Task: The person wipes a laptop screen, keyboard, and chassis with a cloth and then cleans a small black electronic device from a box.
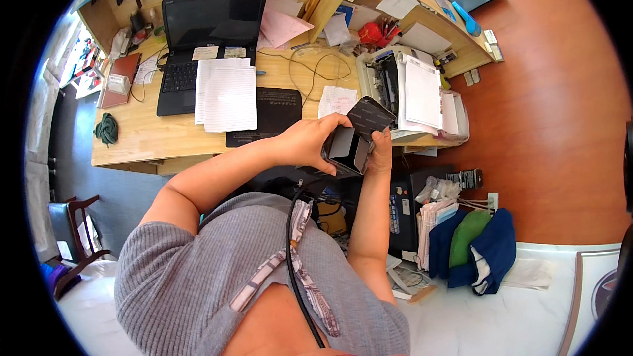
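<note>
Head view: a black box (359, 152) is held up in both hands near the front edge of the wooden desk (138, 148). Its open mouth is turned upward, and a grey panel (341, 143) can be seen in it. The dark flap (370, 117) is folded back from the mouth and pointed away from the body, slightly to the right. The depth of the box is foreshortened, so the run of its long axis cannot be told for certain.

The left side is clasped by the left hand (310, 143), its digits parted and bent round the far and near corners. The right side is pinched by the right hand (380, 153), with a thumb tip pressed at the edge beside the flap; its other fingers are mostly hidden.

Faint print is borne by the flap, too small to be read. Two small labels (205, 53) are set below the screen of the open laptop (214, 18). Ruled papers (231, 100) are laid partly over its keyboard side and partly over a black mat (267, 117), on which rows of pale print are shown. Reddish writing, not legible, is carried by a white note (337, 100) just beyond the box
</note>
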A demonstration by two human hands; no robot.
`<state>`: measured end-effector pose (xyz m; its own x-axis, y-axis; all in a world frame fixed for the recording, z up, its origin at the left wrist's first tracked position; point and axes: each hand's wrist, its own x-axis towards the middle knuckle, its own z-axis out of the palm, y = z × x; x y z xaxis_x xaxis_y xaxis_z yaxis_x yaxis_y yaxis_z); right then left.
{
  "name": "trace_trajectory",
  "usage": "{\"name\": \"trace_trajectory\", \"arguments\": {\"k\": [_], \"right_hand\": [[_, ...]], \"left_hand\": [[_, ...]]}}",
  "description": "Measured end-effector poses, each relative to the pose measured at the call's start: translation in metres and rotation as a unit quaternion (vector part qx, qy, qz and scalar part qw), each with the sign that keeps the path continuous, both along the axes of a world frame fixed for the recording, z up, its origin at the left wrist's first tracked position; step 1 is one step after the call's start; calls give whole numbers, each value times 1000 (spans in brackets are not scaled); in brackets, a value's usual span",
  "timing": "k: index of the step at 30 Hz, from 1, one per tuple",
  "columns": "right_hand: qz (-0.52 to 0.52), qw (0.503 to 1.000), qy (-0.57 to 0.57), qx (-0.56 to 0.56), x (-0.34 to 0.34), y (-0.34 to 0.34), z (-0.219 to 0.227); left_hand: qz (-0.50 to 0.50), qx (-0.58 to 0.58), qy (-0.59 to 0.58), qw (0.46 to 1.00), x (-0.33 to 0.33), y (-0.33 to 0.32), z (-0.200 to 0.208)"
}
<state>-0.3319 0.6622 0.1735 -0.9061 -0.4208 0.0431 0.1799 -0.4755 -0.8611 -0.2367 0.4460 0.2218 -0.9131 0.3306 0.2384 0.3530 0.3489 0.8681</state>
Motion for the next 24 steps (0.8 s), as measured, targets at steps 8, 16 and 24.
{"name": "trace_trajectory", "arguments": {"k": [8, 16, 24], "right_hand": [[21, 999, 1, -33, 4, 6, -4], [-186, 958, 18, 216, -17, 16, 19], [-208, 610, 553, 527, 68, -71, 106]], "left_hand": [[-12, 34, 79, 996, -9, 0, -25], [130, -94, 83, 984, -5, -7, -4], [271, -137, 105, 947, -9, -7, 7]]}}
